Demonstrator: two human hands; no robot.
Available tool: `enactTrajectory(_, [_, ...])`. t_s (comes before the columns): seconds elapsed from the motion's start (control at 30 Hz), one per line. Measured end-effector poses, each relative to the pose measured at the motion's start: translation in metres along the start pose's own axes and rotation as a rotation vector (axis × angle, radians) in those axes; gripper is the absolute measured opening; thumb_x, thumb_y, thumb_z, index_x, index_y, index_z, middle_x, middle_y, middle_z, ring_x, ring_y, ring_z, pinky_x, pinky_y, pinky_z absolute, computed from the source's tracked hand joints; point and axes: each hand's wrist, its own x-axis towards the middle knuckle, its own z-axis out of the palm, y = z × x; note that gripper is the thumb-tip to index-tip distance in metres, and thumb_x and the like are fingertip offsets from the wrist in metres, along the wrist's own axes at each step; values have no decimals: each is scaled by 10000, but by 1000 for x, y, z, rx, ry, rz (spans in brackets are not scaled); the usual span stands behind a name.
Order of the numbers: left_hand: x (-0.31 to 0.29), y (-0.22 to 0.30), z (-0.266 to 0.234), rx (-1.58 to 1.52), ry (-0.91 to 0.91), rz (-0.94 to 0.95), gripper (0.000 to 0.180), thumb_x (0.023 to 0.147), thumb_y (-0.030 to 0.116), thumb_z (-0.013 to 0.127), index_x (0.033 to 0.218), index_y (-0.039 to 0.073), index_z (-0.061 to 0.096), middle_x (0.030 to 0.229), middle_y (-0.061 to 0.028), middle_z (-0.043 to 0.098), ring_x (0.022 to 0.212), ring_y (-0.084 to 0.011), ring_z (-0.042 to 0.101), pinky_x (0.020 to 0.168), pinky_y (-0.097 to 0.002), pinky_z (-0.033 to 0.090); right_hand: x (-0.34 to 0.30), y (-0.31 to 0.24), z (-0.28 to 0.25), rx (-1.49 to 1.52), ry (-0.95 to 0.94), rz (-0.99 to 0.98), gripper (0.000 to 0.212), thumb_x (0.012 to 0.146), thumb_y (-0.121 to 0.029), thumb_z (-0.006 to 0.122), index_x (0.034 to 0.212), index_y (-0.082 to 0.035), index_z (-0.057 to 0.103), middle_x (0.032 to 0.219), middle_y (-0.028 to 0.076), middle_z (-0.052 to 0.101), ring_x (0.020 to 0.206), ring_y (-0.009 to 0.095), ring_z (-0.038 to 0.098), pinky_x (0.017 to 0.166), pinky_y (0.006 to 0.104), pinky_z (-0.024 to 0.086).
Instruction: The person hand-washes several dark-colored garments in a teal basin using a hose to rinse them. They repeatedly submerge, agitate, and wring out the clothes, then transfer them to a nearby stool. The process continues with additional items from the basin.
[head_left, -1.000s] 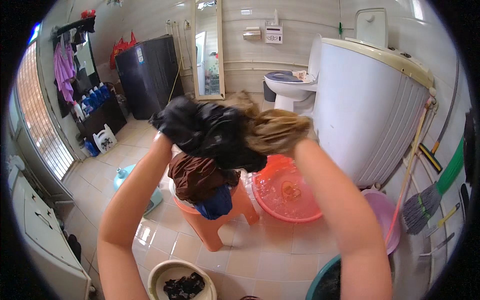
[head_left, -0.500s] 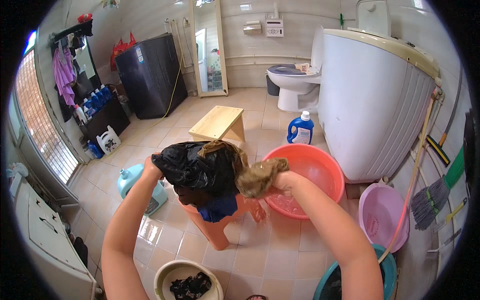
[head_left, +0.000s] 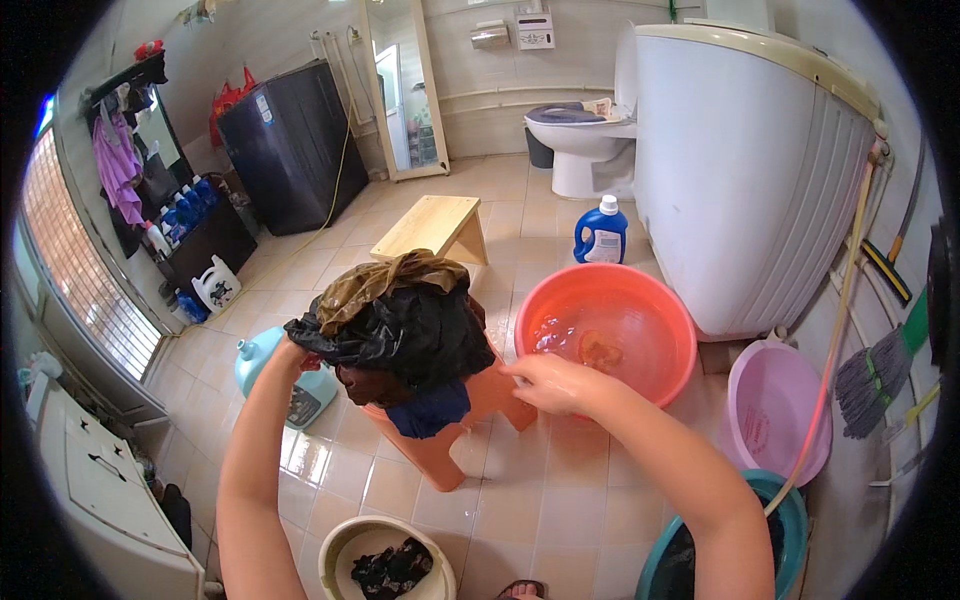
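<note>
A heap of wet laundry rests on an orange plastic stool (head_left: 490, 395) in front of me. It consists of a black garment (head_left: 430, 330), a brown cloth (head_left: 375, 290) draped over the top, and a dark blue piece (head_left: 428, 410) hanging at the near side. My left hand (head_left: 305, 357) grips the black garment at the heap's left edge, its fingertips partly hidden. Between the stool and a red-orange basin (head_left: 650, 385) holding water, my right hand (head_left: 550, 383) is open with loosely bent fingers and no cloth in it.
A pale basin (head_left: 335, 560) with black cloth, a teal tub (head_left: 795, 520) and a pink basin (head_left: 785, 410) surround me. A wooden stool (head_left: 428, 228), a blue detergent bottle (head_left: 602, 235) and a light-blue jug (head_left: 262, 350) stand on the tiles. A white washing machine (head_left: 740, 180) is at right.
The brown cloth, held out to the right by my right hand before, now lies on top of the heap. My right hand has let go of it. The view has shifted slightly.
</note>
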Motion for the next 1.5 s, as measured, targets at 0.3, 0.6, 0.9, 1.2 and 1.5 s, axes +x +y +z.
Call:
enactTrajectory(0.3, [-20, -9, -27, -241, -375, -41, 154, 843, 187, 518, 971, 117, 566, 833, -48, 619, 652, -158, 579, 527, -276, 458, -62, 52, 59, 491, 9, 108, 598, 795, -81, 531, 1347, -73, 299, 1228, 164, 468, 1008, 218, 550, 854, 318, 440])
enactTrajectory(0.6, [-16, 34, -50, -21, 357, 838, 433, 804, 33, 523, 1227, 111, 477, 1184, -85, 521, 1132, -213, 458, 951, -320, 351, -15, 22, 75, 494, 114, -78, 749, 752, -72, 568, 1393, -90, 181, 1231, 175, 415, 1020, 243, 503, 863, 317, 434])
enactTrajectory(0.9, [-54, 80, 86, 690, 101, 1152, 674, 722, 382, 658, 1274, 77, 418, 1247, -188, 455, 1154, -326, 433, 966, -375, 331, -66, 60, 75, 469, 202, 81, 685, 757, -84, 558, 1363, -39, 241, 1297, 197, 378, 1060, 274, 497, 901, 329, 414])
enactTrajectory(1.2, [3, 55, 72, 322, 191, 794, 591, 782, 422, 611, 1213, 38, 485, 1148, -178, 550, 1108, -285, 495, 942, -333, 354, -160, 115, 97, 613, 340, 313, 555, 781, -98, 565, 1300, -52, 377, 1291, 152, 404, 1029, 224, 527, 862, 332, 442])
enactTrajectory(1.5, [-40, 106, 93, 1124, 462, 392, 794, 721, 607, 562, 1328, 151, 330, 1322, -130, 400, 1209, -308, 387, 975, -539, 267, -281, 124, 88, 712, 486, 436, 473, 829, -131, 565, 1278, -78, 424, 1111, 115, 545, 1027, 198, 532, 845, 329, 436])
